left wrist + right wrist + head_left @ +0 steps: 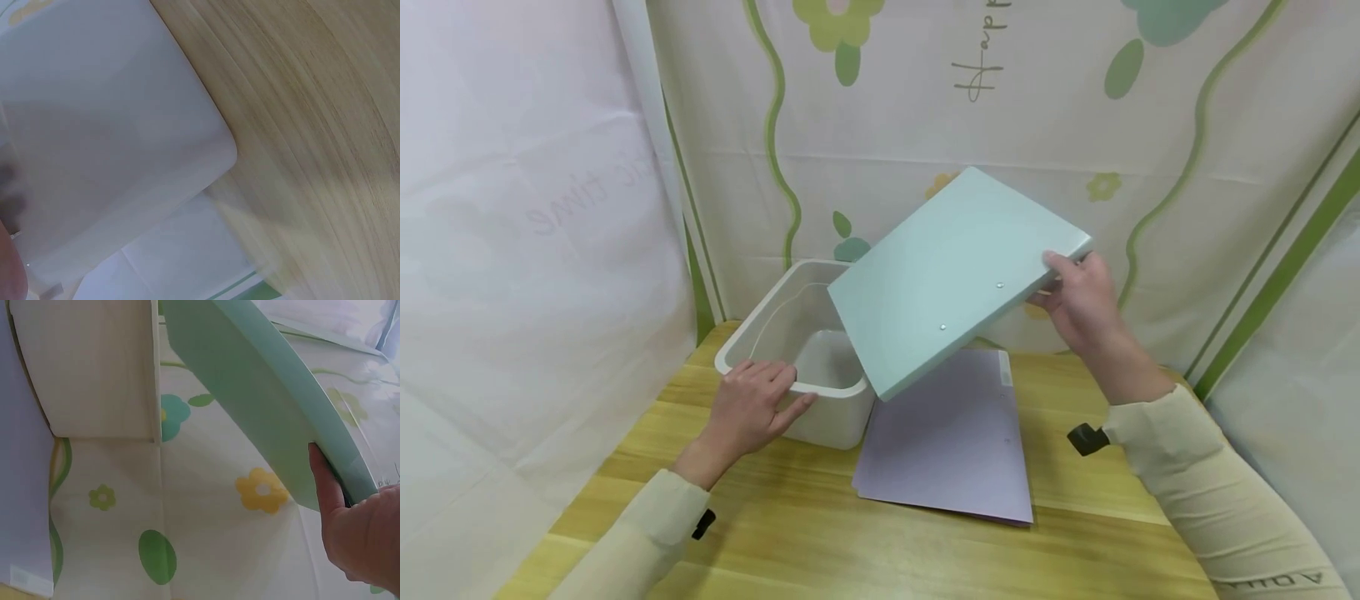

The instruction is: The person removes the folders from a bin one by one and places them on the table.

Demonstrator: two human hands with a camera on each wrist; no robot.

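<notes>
A mint-green binder (958, 279) is held up at a tilt by my right hand (1082, 300), which grips it near one end of its spine. Two small rivets show on its cover, and its lower left corner overlaps the rim of a white plastic bin (838, 421) in the head view. On the bin's near rim, my left hand (752, 408) has its fingers hooked over the edge, thumb along the outside. Seen from the right wrist, the fingers (325, 481) press the underside of the binder (250, 394). The left wrist view is mostly filled by the bin's wall (119, 125).
Beside the bin a lilac binder (947, 442) lies flat on the wooden table (805, 533), beneath the raised mint one. White curtains with flower prints (1037, 125) enclose the table at the back and both sides.
</notes>
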